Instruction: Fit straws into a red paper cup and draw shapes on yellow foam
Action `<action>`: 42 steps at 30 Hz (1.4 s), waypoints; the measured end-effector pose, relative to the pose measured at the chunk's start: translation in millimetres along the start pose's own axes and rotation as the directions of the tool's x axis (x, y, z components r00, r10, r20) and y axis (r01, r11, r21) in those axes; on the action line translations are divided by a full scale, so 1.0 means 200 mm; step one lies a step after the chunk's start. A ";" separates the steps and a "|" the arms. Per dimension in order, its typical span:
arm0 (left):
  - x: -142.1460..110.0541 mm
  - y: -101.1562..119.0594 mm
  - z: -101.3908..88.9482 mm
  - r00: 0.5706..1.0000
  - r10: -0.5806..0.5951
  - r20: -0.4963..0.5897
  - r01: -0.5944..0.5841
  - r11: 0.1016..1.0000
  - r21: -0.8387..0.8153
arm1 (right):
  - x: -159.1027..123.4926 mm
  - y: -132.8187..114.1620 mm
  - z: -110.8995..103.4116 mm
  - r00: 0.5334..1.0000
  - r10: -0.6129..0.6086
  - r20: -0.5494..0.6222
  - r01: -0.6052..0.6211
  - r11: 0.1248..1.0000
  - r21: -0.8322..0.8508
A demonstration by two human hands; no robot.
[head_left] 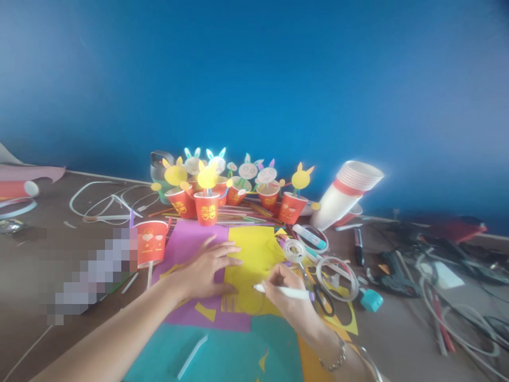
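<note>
My left hand (pixel 212 268) lies flat with fingers spread, resting across the purple paper (pixel 191 239) and the left part of the yellow paper (pixel 254 246). In my right hand (pixel 288 297) is a white marker (pixel 284 291), its tip pointing left just over the yellow sheet. Faint drawn lines show on the yellow paper below the tip. Teal paper (pixel 222 350) lies nearer to me, with a bent white straw (pixel 193 355) on it. A pair of scissors (pixel 324 301) sits beside my right hand, among yellow paper scraps.
Several red paper cups (pixel 207 209) with paper animal heads stand at the back. One more red cup (pixel 151 244) is at the left. A leaning stack of white cups (pixel 345 193), tape rolls (pixel 338 278), a glue gun (pixel 397 273) and tangled cables (pixel 457 318) are to the right.
</note>
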State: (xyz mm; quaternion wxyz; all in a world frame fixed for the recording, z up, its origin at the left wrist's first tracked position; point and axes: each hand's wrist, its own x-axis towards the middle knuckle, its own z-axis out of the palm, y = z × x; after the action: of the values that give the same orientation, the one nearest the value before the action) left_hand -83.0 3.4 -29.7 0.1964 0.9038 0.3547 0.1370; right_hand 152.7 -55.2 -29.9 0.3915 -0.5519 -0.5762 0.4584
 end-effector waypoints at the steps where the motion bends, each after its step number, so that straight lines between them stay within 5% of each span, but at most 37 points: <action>1: 0.00 0.00 0.00 1.000 0.000 0.001 0.000 1.000 0.001 | 0.00 0.00 0.00 1.000 -0.003 -0.001 0.003 1.000 -0.020; 12: 0.01 0.02 -0.02 1.000 -0.001 0.000 0.001 1.000 0.000 | -0.01 -0.01 0.05 0.999 -0.009 0.054 0.017 0.988 -0.151; 42: 0.00 0.02 -0.01 1.000 -0.021 0.021 0.021 1.000 -0.003 | -0.02 -0.02 0.05 0.997 0.005 0.080 0.004 0.993 -0.119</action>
State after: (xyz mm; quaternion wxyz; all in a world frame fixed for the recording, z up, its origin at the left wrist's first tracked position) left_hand -81.3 2.4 -25.3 0.2030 0.9012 0.3617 0.1259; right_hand 142.3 -59.1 -28.1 0.3344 -0.5554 -0.6176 0.4453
